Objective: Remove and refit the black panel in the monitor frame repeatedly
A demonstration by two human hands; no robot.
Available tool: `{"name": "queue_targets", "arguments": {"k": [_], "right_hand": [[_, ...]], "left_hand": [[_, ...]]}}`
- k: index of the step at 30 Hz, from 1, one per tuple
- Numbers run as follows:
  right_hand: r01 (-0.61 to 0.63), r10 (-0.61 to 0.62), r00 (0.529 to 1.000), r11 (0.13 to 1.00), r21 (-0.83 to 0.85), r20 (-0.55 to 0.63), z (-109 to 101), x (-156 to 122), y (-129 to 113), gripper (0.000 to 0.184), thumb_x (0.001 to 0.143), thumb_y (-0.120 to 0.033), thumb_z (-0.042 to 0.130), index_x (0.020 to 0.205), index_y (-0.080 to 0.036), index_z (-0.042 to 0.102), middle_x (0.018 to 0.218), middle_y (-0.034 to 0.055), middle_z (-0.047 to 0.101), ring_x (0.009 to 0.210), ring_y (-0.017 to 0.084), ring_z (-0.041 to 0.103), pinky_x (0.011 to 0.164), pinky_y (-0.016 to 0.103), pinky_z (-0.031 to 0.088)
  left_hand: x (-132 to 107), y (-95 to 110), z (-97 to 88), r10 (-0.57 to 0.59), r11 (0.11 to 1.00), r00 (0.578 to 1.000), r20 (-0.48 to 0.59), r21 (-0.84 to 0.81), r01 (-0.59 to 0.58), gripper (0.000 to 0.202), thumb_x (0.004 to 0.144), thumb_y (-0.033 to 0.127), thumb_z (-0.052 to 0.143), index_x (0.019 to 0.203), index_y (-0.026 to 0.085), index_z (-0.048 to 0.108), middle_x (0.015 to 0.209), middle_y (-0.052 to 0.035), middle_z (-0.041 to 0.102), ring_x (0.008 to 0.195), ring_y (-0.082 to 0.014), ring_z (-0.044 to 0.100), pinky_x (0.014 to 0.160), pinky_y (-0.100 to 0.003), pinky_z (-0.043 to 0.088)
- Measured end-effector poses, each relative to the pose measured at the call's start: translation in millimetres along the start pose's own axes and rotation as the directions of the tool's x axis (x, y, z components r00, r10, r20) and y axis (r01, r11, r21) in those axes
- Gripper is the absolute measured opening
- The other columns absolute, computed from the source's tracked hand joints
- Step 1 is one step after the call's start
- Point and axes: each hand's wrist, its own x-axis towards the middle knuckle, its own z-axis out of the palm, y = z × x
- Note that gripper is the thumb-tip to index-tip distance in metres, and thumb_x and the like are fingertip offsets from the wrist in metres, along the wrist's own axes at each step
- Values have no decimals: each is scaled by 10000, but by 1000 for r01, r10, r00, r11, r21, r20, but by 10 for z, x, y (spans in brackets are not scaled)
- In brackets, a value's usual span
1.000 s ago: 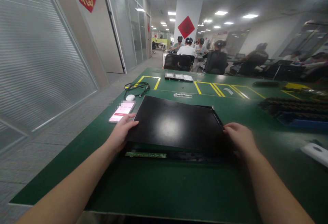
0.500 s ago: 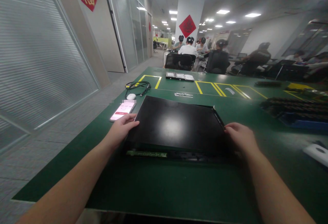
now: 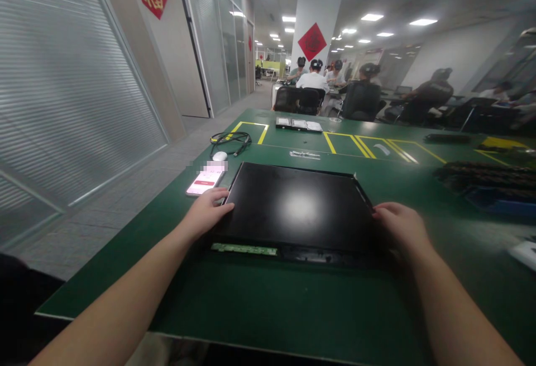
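A flat black screen panel (image 3: pixel 268 204) lies in a shallow black frame (image 3: pixel 363 191) on the green table (image 3: pixel 305 310), a bright reflection on its surface. My left hand (image 3: pixel 211 209) grips the left edge, thumb over the top and fingers along the side. At the opposite edge, my right hand (image 3: pixel 400 223) pinches the side with bent fingers; its fingertips are partly hidden. A green circuit board strip (image 3: pixel 244 250) shows along the frame's near side, below the panel.
Beside my left hand lie a lit phone (image 3: pixel 206 181), a small white rounded object (image 3: pixel 220 156) and a coiled black cable (image 3: pixel 230 141). Drive-like boxes (image 3: pixel 298 125) sit farther back. A blue tray (image 3: pixel 498 203) is at right. Several people sit beyond the table.
The panel has dropped lower and now sits more evenly inside the frame, both hands still at its sides. The whole view has shifted slightly.
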Motion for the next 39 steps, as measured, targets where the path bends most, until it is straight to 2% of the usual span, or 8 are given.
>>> {"name": "queue_targets", "arguments": {"k": [5, 10, 20, 26, 28, 32, 35, 39], "right_hand": [[-2, 3, 1000, 999, 32, -7, 31, 41, 80, 276, 701, -378, 623, 861, -219, 782, 798, 73, 767, 776, 264, 674, 711, 369, 469], [-42, 40, 999, 995, 87, 20, 23, 12, 40, 273, 668, -351, 652, 858, -201, 779, 737, 74, 752, 705, 249, 666, 685, 360, 479], [-37, 35, 999, 992, 117, 19, 24, 9, 44, 283, 692, -380, 622, 854, -202, 771, 768, 81, 763, 686, 241, 669, 651, 350, 485], [-33, 33, 999, 994, 100, 5, 21, 8, 30, 243, 669, -355, 644, 815, -204, 766, 708, 71, 741, 667, 234, 654, 673, 352, 495], [-32, 32, 999, 996, 84, 7, 18, 9, 28, 245, 675, -359, 649, 826, -206, 769, 703, 68, 738, 668, 236, 654, 677, 355, 494], [-37, 36, 999, 998, 47, 14, 10, 13, 25, 255, 694, -371, 637, 842, -213, 771, 748, 72, 755, 712, 248, 672, 687, 359, 488], [-17, 17, 1000, 1000, 11, 1, 8, 15, 22, 261, 712, -376, 606, 840, -219, 771, 799, 75, 771, 779, 261, 686, 705, 363, 483], [-4, 4, 1000, 1000, 3, -6, 10, 27, 49, 265, 705, -380, 614, 845, -219, 772, 791, 75, 769, 785, 266, 684, 697, 361, 481]], "left_hand": [[50, -96, 8, 37, 996, 999, 37, 83, -40, 469, 671, 460, 687, 1019, 161, 783, 1436, -184, 625, 1311, -384, 581, 1062, -462, 478], [81, -155, 29, 36, 988, 996, 81, 145, -48, 462, 707, 441, 670, 1060, 165, 780, 1442, -174, 617, 1300, -380, 587, 1058, -476, 481], [69, -141, 23, 83, 958, 990, 110, 266, -110, 512, 758, 449, 636, 1131, 124, 767, 1437, -199, 605, 1296, -374, 586, 1068, -461, 481], [60, -140, 13, 118, 944, 988, 102, 298, -144, 458, 763, 458, 642, 1082, 159, 777, 1406, -174, 627, 1269, -385, 604, 1076, -485, 482], [33, -126, 22, 148, 930, 983, 108, 322, -176, 478, 783, 454, 629, 1128, 154, 765, 1387, -177, 629, 1266, -382, 604, 1090, -491, 470], [-46, -79, 34, 251, 874, 957, 148, 389, -290, 564, 825, 449, 604, 1291, 148, 706, 1424, -198, 577, 1323, -393, 554, 1127, -530, 417], [-78, -45, -14, 314, 824, 934, 167, 441, -356, 600, 818, 467, 642, 1325, 152, 691, 1519, -222, 497, 1403, -439, 460, 1147, -591, 364], [-69, -10, -147, 367, 812, 849, 380, 314, -492, 535, 828, 481, 693, 1310, 248, 711, 1513, -143, 563, 1372, -376, 521, 1141, -541, 397]]}}
